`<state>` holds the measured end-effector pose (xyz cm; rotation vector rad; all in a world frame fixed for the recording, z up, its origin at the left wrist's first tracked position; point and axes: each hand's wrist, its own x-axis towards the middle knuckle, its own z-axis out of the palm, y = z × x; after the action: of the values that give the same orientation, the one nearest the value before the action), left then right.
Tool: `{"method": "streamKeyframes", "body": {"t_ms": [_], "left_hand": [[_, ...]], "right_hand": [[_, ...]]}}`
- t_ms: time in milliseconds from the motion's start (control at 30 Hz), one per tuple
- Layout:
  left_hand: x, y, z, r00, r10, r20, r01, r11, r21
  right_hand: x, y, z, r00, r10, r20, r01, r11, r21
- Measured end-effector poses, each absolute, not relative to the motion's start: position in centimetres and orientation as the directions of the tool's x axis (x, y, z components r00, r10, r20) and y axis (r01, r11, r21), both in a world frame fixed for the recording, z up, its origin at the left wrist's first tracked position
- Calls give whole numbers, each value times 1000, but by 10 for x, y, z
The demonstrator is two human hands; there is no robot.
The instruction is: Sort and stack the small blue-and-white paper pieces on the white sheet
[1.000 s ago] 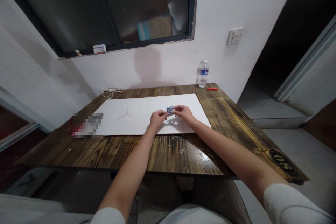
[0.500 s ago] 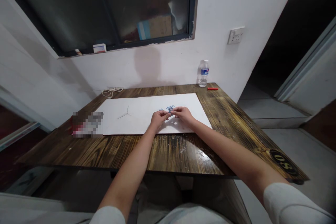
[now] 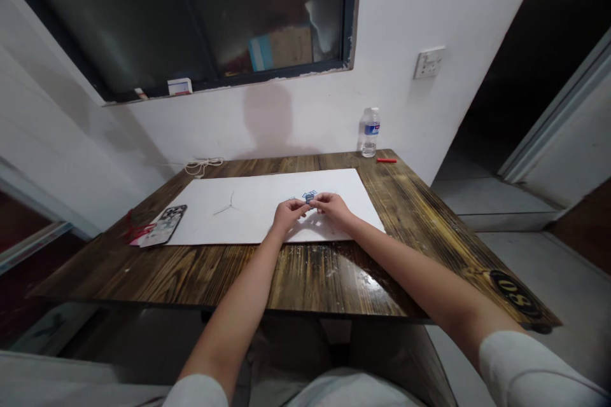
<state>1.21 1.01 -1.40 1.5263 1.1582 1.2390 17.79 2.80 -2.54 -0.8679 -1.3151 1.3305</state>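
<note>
Both hands meet over the right part of a white board (image 3: 258, 203) on the table. My left hand (image 3: 288, 215) pinches one side of a small dark-blue piece (image 3: 310, 198), too small to make out. From the other side, my right hand (image 3: 333, 206) grips the same piece between thumb and fingers. Blue outlined shapes (image 3: 307, 193) show just beyond the fingertips; whether they are drawn or loose I cannot tell. On the board's left half are thin dark lines (image 3: 231, 205) that branch from one point.
A patterned phone (image 3: 168, 224) lies over the board's left edge, beside a red tangled item (image 3: 135, 229). At the back are a coiled white cable (image 3: 204, 166), a water bottle (image 3: 370, 133) and a red pen-like stick (image 3: 386, 160). The wooden table (image 3: 191, 273) ends near my body.
My hands stay almost in place, still pinching the small piece, which appears to have shifted slightly. The pixelated patch at the left now shows the phone.
</note>
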Motion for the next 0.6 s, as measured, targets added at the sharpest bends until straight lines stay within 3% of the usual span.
{"method": "streamKeyframes", "body": {"t_ms": [200, 367, 467, 600], "left_hand": [[13, 10, -13, -6, 974, 226, 111, -224, 968], [10, 14, -14, -116, 968, 225, 85, -216, 973], [8, 17, -15, -170, 963, 212, 61, -204, 977], [6, 19, -17, -196, 960, 199, 41, -195, 980]], "right_hand": [[179, 28, -25, -223, 953, 206, -127, 182, -975], [183, 33, -26, -263, 921, 286, 144, 331, -933], [183, 30, -26, -350, 863, 364, 398, 489, -776], [177, 16, -23, -538, 735, 411, 612, 677, -409]]}}
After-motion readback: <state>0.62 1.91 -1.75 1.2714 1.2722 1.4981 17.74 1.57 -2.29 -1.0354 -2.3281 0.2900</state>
